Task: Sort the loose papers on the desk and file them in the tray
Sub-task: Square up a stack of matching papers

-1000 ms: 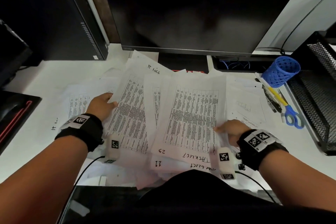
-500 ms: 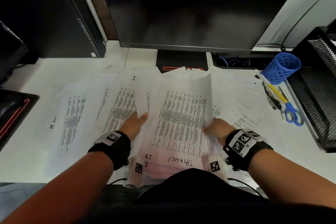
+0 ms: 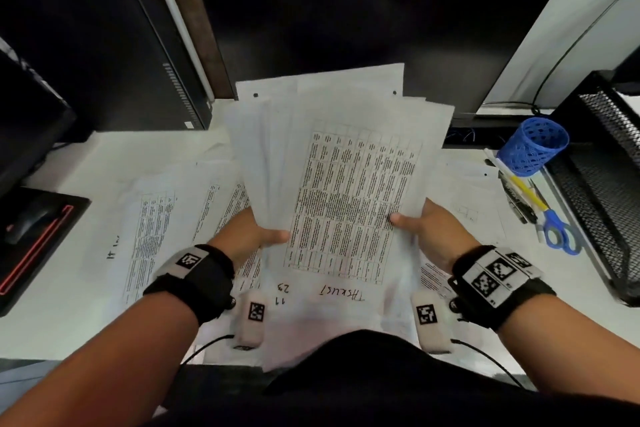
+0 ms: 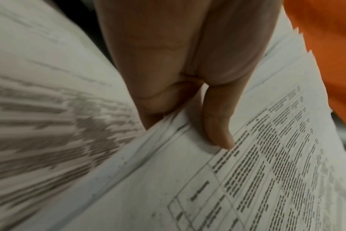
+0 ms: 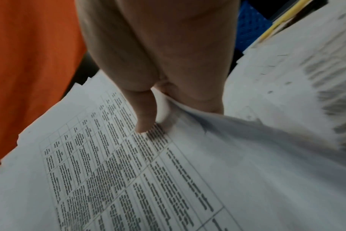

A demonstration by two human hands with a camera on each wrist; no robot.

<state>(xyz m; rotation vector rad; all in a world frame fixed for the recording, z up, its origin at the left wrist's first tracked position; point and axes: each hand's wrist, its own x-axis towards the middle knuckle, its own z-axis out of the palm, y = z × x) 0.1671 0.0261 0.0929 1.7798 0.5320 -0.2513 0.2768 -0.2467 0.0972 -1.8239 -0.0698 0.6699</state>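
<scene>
A fanned stack of printed papers (image 3: pixel 346 163) is raised off the white desk, tilted up toward the monitor. My left hand (image 3: pixel 256 236) grips its left edge, thumb on top and fingers underneath; the left wrist view shows the thumb (image 4: pixel 217 131) pressing the top sheet (image 4: pixel 247 187). On the right edge my right hand (image 3: pixel 422 225) pinches the stack the same way, its thumb (image 5: pixel 144 118) on the printed table (image 5: pixel 128 179). More loose sheets (image 3: pixel 156 218) still lie flat on the desk at left and right. The black mesh tray (image 3: pixel 609 191) stands at the far right.
A blue mesh pen cup (image 3: pixel 533 146) lies tipped beside the tray, with pens (image 3: pixel 519 191) and blue-handled scissors (image 3: pixel 557 232) in front of it. A dark monitor (image 3: pixel 346 10) fills the back. A computer tower (image 3: pixel 104 45) stands at back left, a mouse on a black pad (image 3: pixel 31 229) at left.
Both hands have gathered the middle sheets together and lifted them off the desk as one stack, its top edge now raised in front of the monitor.
</scene>
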